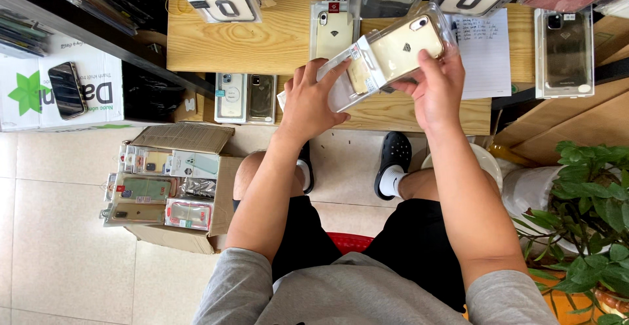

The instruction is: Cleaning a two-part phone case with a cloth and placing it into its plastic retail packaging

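Cardboard box (196, 187) of packaged cases: on the floor, left of the knees. Left hand (311, 99) and right hand (436, 89): both gripping one clear phone-case package (386, 56), tilted for inspection, above counter's (262, 37) near edge. Paper sheet (485, 50): counter's right end.

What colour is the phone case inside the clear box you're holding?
The phone case is pale gold, see-through, with a small dark emblem; the head view shows it best.

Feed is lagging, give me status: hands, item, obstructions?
Left hand and right hand both gripping clear phone case package. Held above wooden table. Nothing blocking.
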